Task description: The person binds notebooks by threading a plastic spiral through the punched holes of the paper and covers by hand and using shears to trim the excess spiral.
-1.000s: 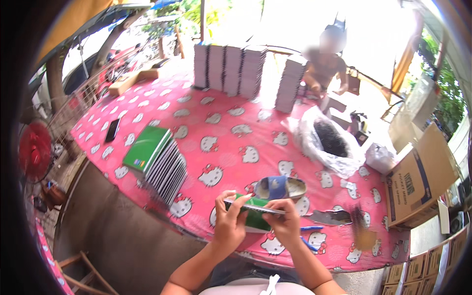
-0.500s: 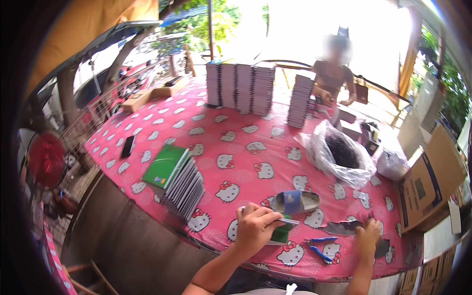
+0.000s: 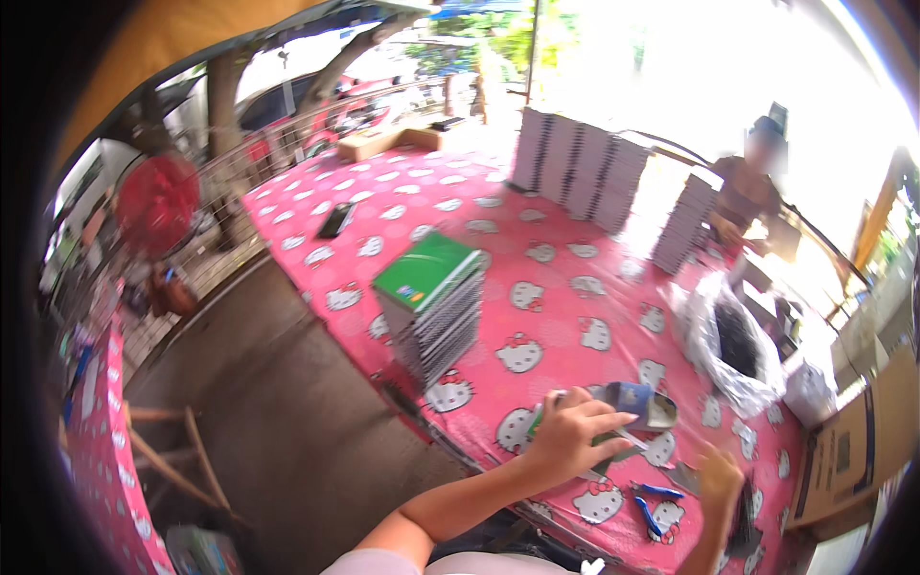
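Observation:
My left hand (image 3: 578, 436) is closed around a small green notebook (image 3: 613, 448) at the near edge of the table, and its fingers cover most of the cover. Just beyond it lies a blue slide sandal (image 3: 628, 396). My right hand (image 3: 717, 479) is smeared by motion over thin dark pieces (image 3: 743, 522), so its fingers cannot be read. Between the two hands, blue-handled pliers (image 3: 655, 508) rest on the cloth with their handles spread. To the left stands a stack of green spiral notebooks (image 3: 428, 271).
A pink patterned cloth (image 3: 517, 355) covers the table. Tall notebook stacks (image 3: 575, 168) stand at the far side, near a seated person (image 3: 749, 187). A plastic bag of black pieces (image 3: 733, 345) and a cardboard box (image 3: 853, 441) are at right. A phone (image 3: 335, 220) lies far left.
The view has swung left, so the table's things sit farther right in the picture. My left hand still grips the notebook, and my right hand stays by the dark pieces.

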Motion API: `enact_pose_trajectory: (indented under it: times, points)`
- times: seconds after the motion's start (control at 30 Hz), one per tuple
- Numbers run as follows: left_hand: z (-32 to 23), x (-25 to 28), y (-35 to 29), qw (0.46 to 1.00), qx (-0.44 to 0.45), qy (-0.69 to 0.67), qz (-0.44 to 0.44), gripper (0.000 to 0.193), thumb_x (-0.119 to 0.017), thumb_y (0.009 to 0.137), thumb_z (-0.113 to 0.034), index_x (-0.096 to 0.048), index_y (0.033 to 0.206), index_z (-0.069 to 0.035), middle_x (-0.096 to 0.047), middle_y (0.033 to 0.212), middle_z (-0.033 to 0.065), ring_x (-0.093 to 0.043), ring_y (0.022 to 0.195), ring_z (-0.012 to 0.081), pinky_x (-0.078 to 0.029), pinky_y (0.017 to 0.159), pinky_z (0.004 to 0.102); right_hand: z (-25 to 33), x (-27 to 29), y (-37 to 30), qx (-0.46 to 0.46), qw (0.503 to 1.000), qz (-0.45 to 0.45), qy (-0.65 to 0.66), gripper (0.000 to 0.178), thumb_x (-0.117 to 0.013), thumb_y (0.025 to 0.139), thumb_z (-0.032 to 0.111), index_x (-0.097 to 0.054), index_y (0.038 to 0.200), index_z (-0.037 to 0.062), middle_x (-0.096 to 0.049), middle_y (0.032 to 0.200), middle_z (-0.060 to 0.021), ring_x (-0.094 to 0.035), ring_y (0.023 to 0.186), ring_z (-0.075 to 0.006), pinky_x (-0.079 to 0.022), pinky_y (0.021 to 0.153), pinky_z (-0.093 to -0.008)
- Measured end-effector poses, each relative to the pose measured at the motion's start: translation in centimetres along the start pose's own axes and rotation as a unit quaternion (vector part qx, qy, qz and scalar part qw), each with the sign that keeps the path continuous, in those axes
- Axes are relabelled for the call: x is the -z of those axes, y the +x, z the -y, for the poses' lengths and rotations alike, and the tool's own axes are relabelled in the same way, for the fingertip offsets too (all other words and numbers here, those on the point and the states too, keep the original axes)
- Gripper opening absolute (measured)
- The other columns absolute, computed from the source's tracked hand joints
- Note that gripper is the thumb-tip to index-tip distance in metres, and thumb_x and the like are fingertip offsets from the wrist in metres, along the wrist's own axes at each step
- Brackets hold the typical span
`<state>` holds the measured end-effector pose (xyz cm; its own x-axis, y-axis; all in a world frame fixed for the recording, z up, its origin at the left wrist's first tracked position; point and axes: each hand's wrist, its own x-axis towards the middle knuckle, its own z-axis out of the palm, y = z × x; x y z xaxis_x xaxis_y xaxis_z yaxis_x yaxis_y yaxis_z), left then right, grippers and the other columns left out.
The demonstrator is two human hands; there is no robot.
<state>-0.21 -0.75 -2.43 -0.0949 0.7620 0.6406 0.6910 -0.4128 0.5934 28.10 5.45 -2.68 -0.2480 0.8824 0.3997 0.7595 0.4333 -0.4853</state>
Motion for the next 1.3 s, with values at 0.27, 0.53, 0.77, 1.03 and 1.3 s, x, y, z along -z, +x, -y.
enact_pose_trajectory:
  times: [0.27,0.53,0.77,1.03,1.3]
  points:
    - [-0.4,-0.4,0.3,1.000,0.012,0.014,-0.004,0.021,-0.078,0.071,-0.035,-0.076,0.082,-0.018,-0.066,0.080,-0.0055,-0.052,0.086,0.0143,-0.032,0.083,0.0373,8.5,-3.2,0.9,-0.030,0.936,0.028,0.350,0.021,-0.068,0.078,-0.002,-0.068,0.098,0.0018,-0.064,0.086,-0.0067,-0.062,0.072,-0.0118,-0.050,0.066,-0.0252]
    - [-0.3,0.0,0.3,0.999,0.009,0.025,-0.018,0.020,-0.080,0.068,-0.033,-0.076,0.080,-0.017,-0.066,0.077,-0.0053,-0.052,0.081,0.0150,-0.034,0.077,0.0339,10.0,-3.0,1.2,0.032,0.972,0.017,0.232,0.019,-0.075,0.079,0.011,-0.071,0.097,0.0041,-0.067,0.081,-0.0057,-0.058,0.067,-0.0101,-0.046,0.060,-0.0256]
    - [-0.2,-0.2,0.1,1.000,0.024,0.019,-0.005,0.022,-0.075,0.073,-0.041,-0.075,0.081,-0.020,-0.066,0.080,-0.0066,-0.052,0.085,0.0157,-0.031,0.085,0.0390,7.7,-4.0,1.8,-0.043,0.947,0.081,0.309,0.018,-0.073,0.083,0.015,-0.070,0.096,0.0031,-0.069,0.075,-0.0018,-0.057,0.067,-0.0040,-0.045,0.060,-0.0215]
    - [-0.4,0.0,-0.2,0.999,0.021,0.019,-0.016,0.022,-0.077,0.072,-0.038,-0.076,0.082,-0.018,-0.066,0.081,-0.0071,-0.053,0.085,0.0147,-0.032,0.084,0.0378,9.7,-1.7,2.0,0.069,0.965,0.129,0.217,0.023,-0.077,0.076,0.016,-0.068,0.094,0.0053,-0.065,0.085,-0.0069,-0.065,0.075,-0.0216,-0.051,0.065,-0.0321]
    - [-0.8,0.2,-0.4,0.999,-0.002,0.045,-0.025,0.020,-0.079,0.072,-0.033,-0.076,0.085,-0.018,-0.067,0.081,-0.0058,-0.052,0.086,0.0139,-0.033,0.083,0.0347,9.7,-2.1,0.9,0.148,0.981,0.070,0.103,0.027,-0.075,0.077,0.016,-0.067,0.101,0.0068,-0.061,0.089,-0.0090,-0.064,0.076,-0.0279,-0.051,0.066,-0.0365]
